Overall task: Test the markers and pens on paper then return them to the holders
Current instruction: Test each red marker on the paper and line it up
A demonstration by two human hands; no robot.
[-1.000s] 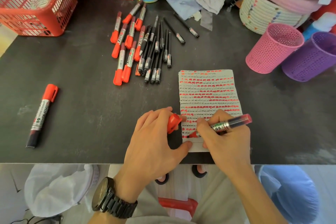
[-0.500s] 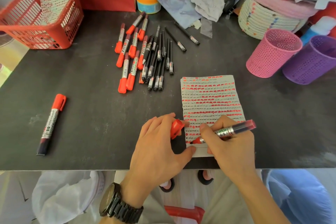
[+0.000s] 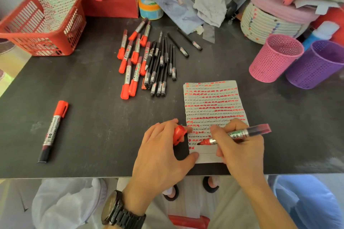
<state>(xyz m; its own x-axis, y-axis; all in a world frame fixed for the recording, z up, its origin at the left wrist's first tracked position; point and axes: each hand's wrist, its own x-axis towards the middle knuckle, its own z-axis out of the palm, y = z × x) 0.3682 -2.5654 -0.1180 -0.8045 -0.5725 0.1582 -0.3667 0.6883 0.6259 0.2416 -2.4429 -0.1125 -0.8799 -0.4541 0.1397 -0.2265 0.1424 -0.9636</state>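
Two hands work at the dark counter (image 3: 93,126): right hand (image 3: 240,152) gripping an uncapped red marker (image 3: 240,133), tip barely shifted along the lowest marked row of the lined paper sheet (image 3: 212,102); left hand (image 3: 160,152) holding its red plastic cap (image 3: 179,134), thumb pinning the sheet. This marker's test appears unfinished.

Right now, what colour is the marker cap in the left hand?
Red; the marker cap in the left hand shows best in the head view.

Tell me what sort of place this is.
Probably a cluttered home desk: a dark tabletop strewn with red-capped markers, a pink perforated plastic pen holder beside a purple holder, and a white woven rope basket.
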